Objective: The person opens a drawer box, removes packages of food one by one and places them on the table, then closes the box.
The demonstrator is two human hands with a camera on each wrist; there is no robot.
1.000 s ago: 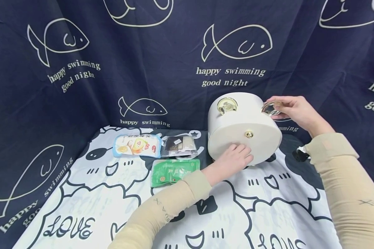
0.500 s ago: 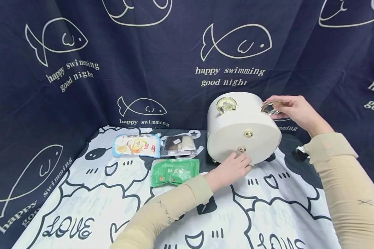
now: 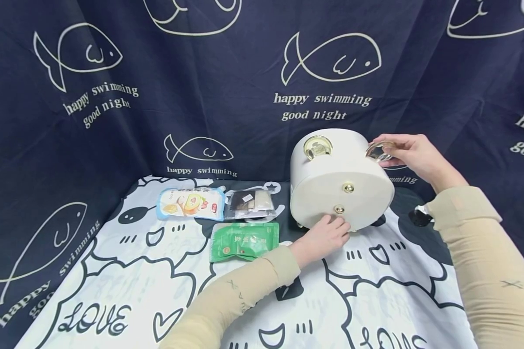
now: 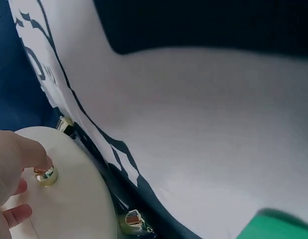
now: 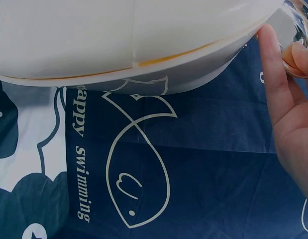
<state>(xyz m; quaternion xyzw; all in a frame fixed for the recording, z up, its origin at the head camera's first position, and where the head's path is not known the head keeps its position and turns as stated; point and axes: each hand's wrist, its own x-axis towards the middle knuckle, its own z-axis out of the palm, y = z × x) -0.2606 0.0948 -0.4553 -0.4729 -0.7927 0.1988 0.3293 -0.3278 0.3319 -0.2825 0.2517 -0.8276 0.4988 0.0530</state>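
Observation:
A white rounded box (image 3: 362,208) with a smooth front stands at the right of the table. Two gold knobs sit on its front, the lower knob (image 4: 46,176) right at my left fingertips. My left hand (image 3: 320,240) is at the box's lower front, fingers loosely bent. My right hand (image 3: 419,152) pinches the right gold ear (image 3: 379,151) on top between thumb and fingers. In the right wrist view one finger (image 5: 273,64) reaches along to the box's edge. The left gold ear (image 3: 318,147) stands untouched.
Left of the box lie a blue-edged pouch (image 3: 191,203), a clear packet with dark and beige contents (image 3: 251,203) and a green packet (image 3: 244,241). Small gold feet (image 4: 135,219) support the box. A navy fish-print curtain (image 3: 227,87) hangs close behind the patterned tablecloth (image 3: 126,286).
My left hand has slid down the box's front, so the lower knob shows in the head view. My right hand keeps its hold on the ear.

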